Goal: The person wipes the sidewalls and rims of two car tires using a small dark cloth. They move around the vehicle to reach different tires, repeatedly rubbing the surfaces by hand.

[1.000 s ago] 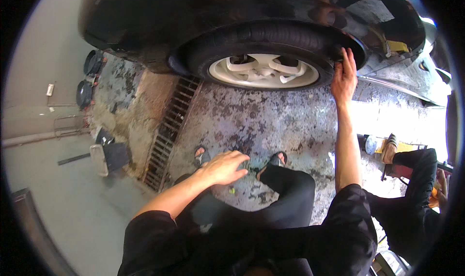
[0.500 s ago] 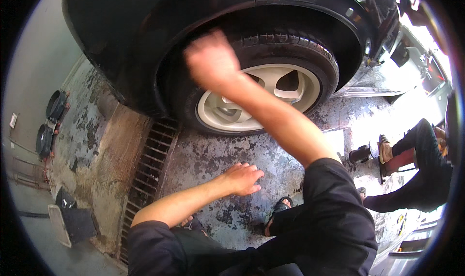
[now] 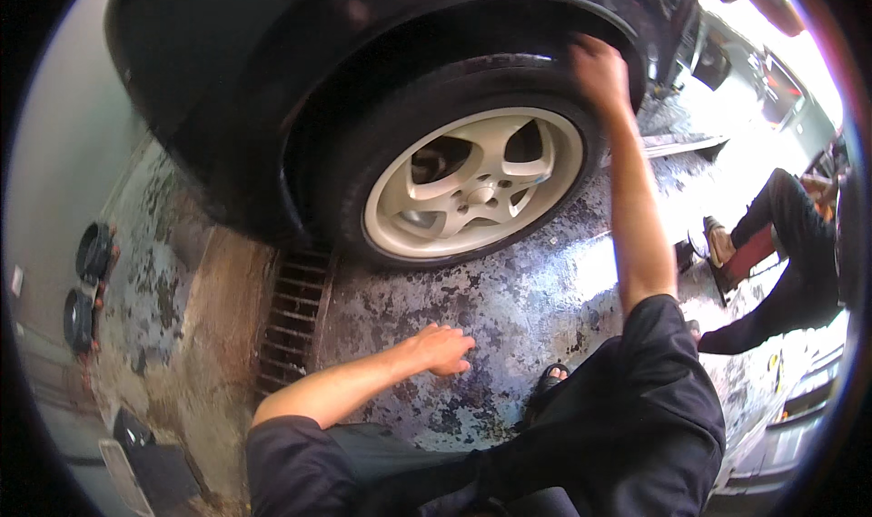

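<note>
A black car's wheel fills the middle: a black tyre (image 3: 341, 186) around a cream-white spoked rim (image 3: 479, 193). At the tyre's upper right shoulder, under the fender arch, is my right hand (image 3: 602, 70). Its fingers are curled toward the tread and partly hidden; whatever they may hold cannot be made out. My left hand (image 3: 442, 349) hangs over the floor below the rim, relaxed and empty, thumb apart from the loosely bent fingers. Overhead, the car's dark fender (image 3: 272, 63) curves around the wheel.
A metal floor grate (image 3: 295, 304) runs left of the wheel. Two black round pans (image 3: 94, 252) stand by the left wall, with a dark bin-like container (image 3: 159, 472) at lower left. On the right sits another person, whose dark-trousered leg (image 3: 786, 281) shows. The floor (image 3: 509, 317) has worn, patchy paint.
My right hand has swept from the tyre's upper left across to its upper right, uncovering the rim. The left hand's spread fingers have drawn closer together. The view has shifted slightly.
</note>
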